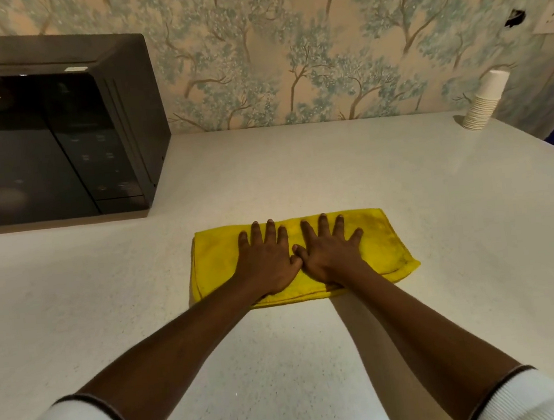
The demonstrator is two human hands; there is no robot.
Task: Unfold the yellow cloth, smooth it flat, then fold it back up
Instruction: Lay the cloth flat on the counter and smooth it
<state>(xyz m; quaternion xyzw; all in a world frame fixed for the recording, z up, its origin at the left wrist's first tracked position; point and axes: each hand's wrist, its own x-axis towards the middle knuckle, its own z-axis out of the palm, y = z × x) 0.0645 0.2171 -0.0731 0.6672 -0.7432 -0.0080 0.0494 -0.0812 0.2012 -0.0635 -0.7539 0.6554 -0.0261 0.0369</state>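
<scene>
The yellow cloth (386, 242) lies on the white counter as a folded rectangle, long side left to right, with layered edges showing at its right end and front. My left hand (267, 258) rests flat on its middle, palm down, fingers spread toward the wall. My right hand (331, 252) lies flat beside it, fingers spread, the two thumbs touching. Neither hand grips the cloth. Both hands hide the cloth's centre.
A black microwave (52, 137) stands at the back left of the white counter (285, 363). A stack of white paper cups (485, 102) stands at the back right by the tree-patterned wall. The counter's right edge runs diagonally at the far right.
</scene>
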